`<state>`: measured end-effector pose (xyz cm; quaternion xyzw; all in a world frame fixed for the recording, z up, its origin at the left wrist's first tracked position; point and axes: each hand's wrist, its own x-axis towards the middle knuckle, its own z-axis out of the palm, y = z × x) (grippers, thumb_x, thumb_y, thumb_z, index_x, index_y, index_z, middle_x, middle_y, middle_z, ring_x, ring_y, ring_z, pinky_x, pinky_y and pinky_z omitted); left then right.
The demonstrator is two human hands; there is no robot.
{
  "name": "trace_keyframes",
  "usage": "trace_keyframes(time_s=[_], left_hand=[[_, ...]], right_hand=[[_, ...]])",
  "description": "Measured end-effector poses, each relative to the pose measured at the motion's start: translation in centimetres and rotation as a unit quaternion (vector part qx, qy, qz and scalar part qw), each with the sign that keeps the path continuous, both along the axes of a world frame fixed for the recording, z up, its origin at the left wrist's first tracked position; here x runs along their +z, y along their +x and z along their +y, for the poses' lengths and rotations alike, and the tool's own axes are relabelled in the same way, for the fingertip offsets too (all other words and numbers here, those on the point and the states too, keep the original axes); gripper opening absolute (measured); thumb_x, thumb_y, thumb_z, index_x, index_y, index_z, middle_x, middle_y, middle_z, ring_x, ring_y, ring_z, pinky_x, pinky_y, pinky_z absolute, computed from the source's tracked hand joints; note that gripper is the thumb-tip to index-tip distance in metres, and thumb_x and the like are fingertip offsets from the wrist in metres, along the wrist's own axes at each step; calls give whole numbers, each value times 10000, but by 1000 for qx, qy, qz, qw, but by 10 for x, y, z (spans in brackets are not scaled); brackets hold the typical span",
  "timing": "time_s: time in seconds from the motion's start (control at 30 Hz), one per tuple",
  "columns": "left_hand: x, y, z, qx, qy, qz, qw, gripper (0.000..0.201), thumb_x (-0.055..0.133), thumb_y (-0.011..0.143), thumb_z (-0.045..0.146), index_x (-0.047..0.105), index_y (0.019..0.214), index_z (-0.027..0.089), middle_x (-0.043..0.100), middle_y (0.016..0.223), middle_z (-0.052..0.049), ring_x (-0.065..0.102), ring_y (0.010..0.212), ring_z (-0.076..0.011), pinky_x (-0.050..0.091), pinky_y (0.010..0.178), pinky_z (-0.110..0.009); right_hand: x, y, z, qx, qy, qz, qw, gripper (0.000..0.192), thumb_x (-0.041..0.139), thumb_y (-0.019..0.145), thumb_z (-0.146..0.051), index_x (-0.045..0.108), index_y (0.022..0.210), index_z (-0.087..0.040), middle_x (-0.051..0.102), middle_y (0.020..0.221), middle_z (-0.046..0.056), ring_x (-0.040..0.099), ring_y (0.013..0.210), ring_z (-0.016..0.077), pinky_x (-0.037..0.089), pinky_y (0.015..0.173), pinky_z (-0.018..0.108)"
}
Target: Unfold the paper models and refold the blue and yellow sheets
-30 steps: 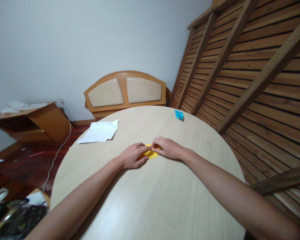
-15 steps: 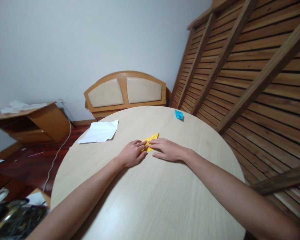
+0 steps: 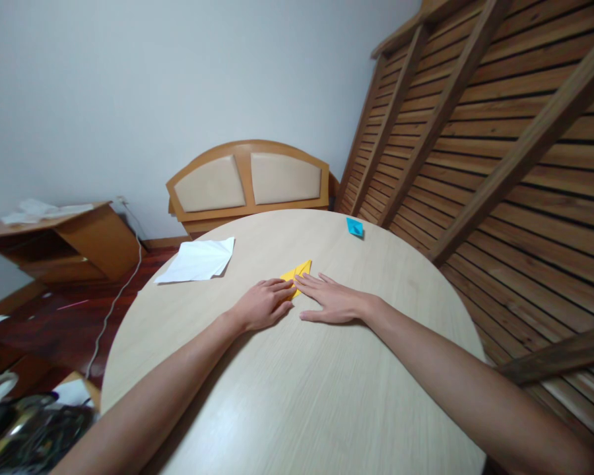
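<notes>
Hands: two, both the person's own, both palm-down on the round table (image 3: 297,396), fingertips nearly meeting at the middle.
Left hand (image 3: 262,307): fingers loosely curled, tips pressing on the near corner of the yellow paper (image 3: 297,272). Not gripping anything, just pinning it flat.
Right hand (image 3: 329,302): fingers stretched out and spread flat on the wood, tips right at the yellow paper's lower edge. Can't quite tell if they touch it or only the table beside it. Nothing clamped in it either.
Yellow paper: one piece, folded into a pointy shape, lying flat just past the fingertips, with the point aimed away from the person and a bit to the right.
Blue paper (image 3: 355,227): one small folded piece, well apart from the hands, near the far right rim of the table.
White paper (image 3: 198,260): one creased sheet, on the far left part of the table, with a corner hanging a little over the rim.
So the paper count: three total, one of each colour.
Behind the table: one wooden headboard (image 3: 250,178) with two padded panels leaning on the wall, one slatted bed frame (image 3: 499,132) propped up on the right.
Left side: one low wooden cabinet (image 3: 64,241) with some papers on top, and one cable (image 3: 113,303) trailing down to the floor.
</notes>
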<state>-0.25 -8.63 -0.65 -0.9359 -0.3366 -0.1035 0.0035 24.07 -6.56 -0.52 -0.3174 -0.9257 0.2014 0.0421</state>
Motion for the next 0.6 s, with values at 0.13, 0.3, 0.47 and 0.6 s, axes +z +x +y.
trace_keyframes(time_s=[0.13, 0.3, 0.47, 0.6], left_hand=[[-1, -1, 0, -4, -4, 8, 1000, 452, 377, 1026, 402, 543, 1382, 178, 553, 1446, -114, 496, 1345, -267, 398, 1128, -457], [-2, -2, -1, -11, -26, 7, 1000, 537, 364, 1028, 458, 429, 1483, 181, 459, 1522, -140, 432, 1401, -296, 375, 1127, -493], [5, -2, -4, -34, -28, 12, 999, 554, 377, 1021, 463, 413, 1483, 160, 444, 1528, -162, 416, 1416, -297, 378, 1125, -484], [12, 0, -5, -61, -7, 11, 998, 400, 408, 1012, 412, 595, 1278, 179, 588, 1390, -141, 526, 1322, -269, 415, 1104, -438]], right_hand=[[-4, 2, 3, -18, 13, 2, 1000, 911, 384, 903, -758, 189, 1592, -196, 145, 1651, 115, 91, 1532, 307, 57, 1238, 520], [-5, 1, 3, -9, 43, 30, 999, 878, 430, 922, -707, 229, 1584, -166, 189, 1640, 137, 125, 1528, 308, 66, 1241, 523], [-6, -1, 3, 3, 20, 48, 999, 864, 446, 927, -692, 230, 1585, -175, 216, 1632, 141, 172, 1520, 306, 111, 1240, 522], [-6, 0, 4, 4, 17, 43, 999, 847, 462, 921, -689, 267, 1576, -188, 242, 1626, 136, 190, 1515, 308, 115, 1238, 523]])
